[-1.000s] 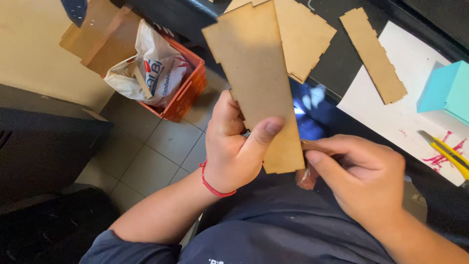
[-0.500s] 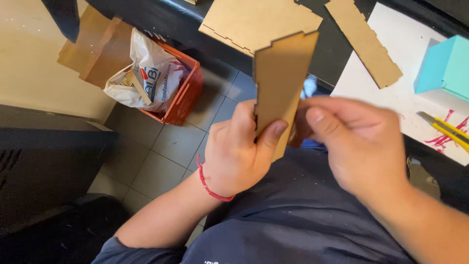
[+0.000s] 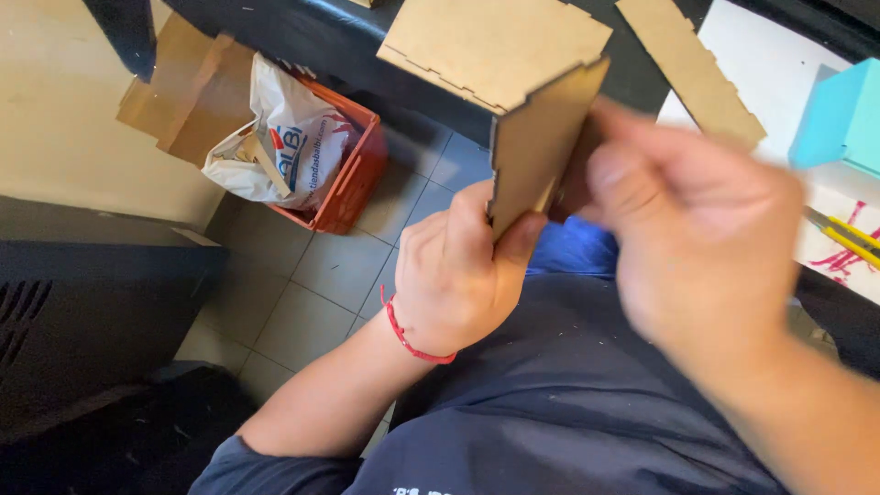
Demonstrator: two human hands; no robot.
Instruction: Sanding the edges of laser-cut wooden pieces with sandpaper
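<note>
My left hand (image 3: pixel 458 275), with a red string bracelet (image 3: pixel 408 335) at the wrist, grips the lower end of a thin brown fibreboard panel (image 3: pixel 536 147) with notched edges. The panel stands nearly upright over my lap, turned almost edge-on. My right hand (image 3: pixel 706 229) is blurred by motion; its thumb lies at the panel's right edge and its fingertips are hidden behind the board. A second, wider notched panel (image 3: pixel 495 41) lies flat on the dark table just beyond.
On the table lie a brown strip (image 3: pixel 687 64), white paper (image 3: pixel 770 64), a turquoise box (image 3: pixel 839 119) and a yellow cutter (image 3: pixel 848 240). On the tiled floor, left, an orange crate (image 3: pixel 353 179) holds a white bag (image 3: pixel 275 147). A black cabinet (image 3: pixel 82 293) stands at left.
The panel has turned from flat-faced toward me to nearly edge-on and upright. My right hand rose from the panel's lower right corner to its upper right side.
</note>
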